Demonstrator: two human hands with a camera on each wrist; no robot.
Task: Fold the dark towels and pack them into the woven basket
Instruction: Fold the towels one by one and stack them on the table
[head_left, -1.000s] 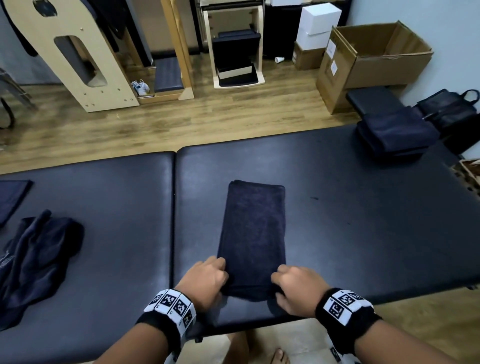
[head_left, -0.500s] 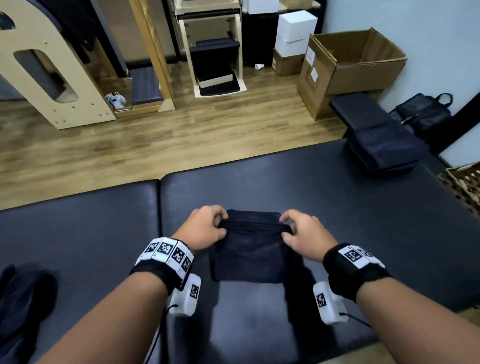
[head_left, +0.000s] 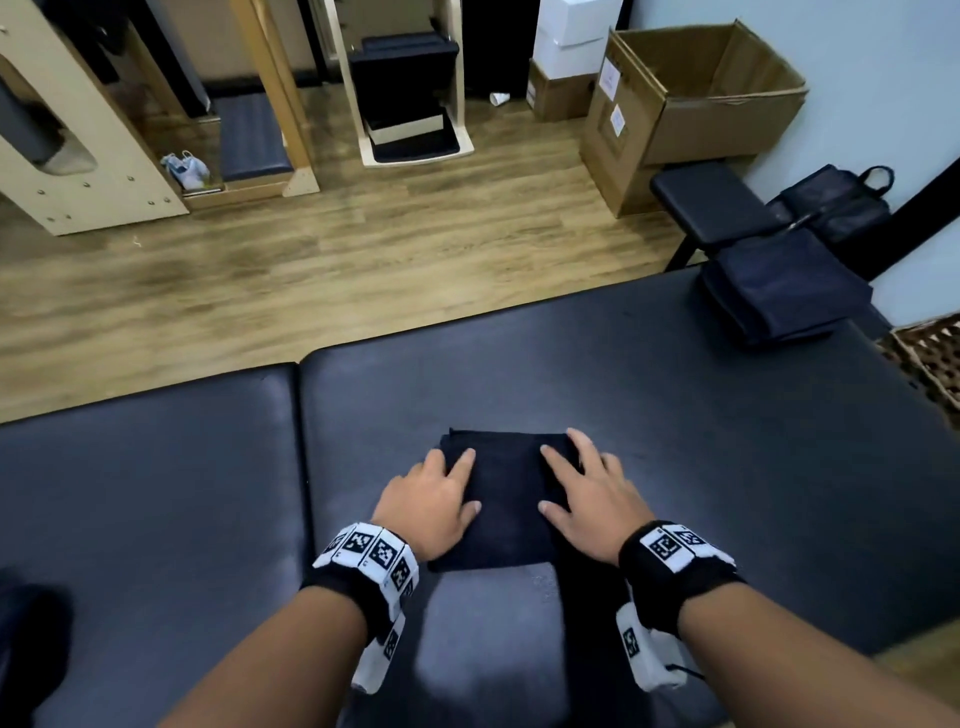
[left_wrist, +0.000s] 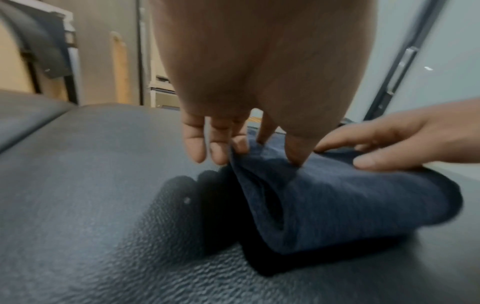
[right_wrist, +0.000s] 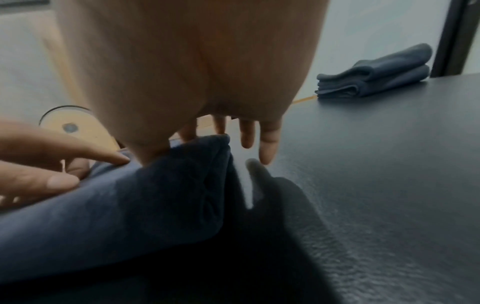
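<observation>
From the head view, the small folded dark navy terry towel (head_left: 506, 493) lies flat near the middle of the black padded vinyl surface (head_left: 675, 441), and both hands rest on it with straight, spread fingers: the left hand (head_left: 431, 501) on its left side, the right hand (head_left: 592, 499) on its right, neither grip closed round anything, both pressing the fold down. I judge this towel as good as folded. A stack of folded dark navy towels (head_left: 784, 288) sits at the far right corner of the surface, close to its edge, and just beyond it only a sliver of the brown woven basket (head_left: 930, 358) shows at the frame's right margin, so I cannot tell what it holds; packing looks not yet done. A crumpled dark cloth (head_left: 26, 654) at the far left may be another towel waiting. Between the hands and the stack the surface is bare, giving an open path to the right. In the left wrist view, the left fingers (left_wrist: 194, 144) hang straight, some touching the towel's thick layered edge, others over bare surface beside it. In the right wrist view, the right fingers (right_wrist: 267, 142) are likewise straight at the towel's right edge, with clear surface running on to the stack.
</observation>
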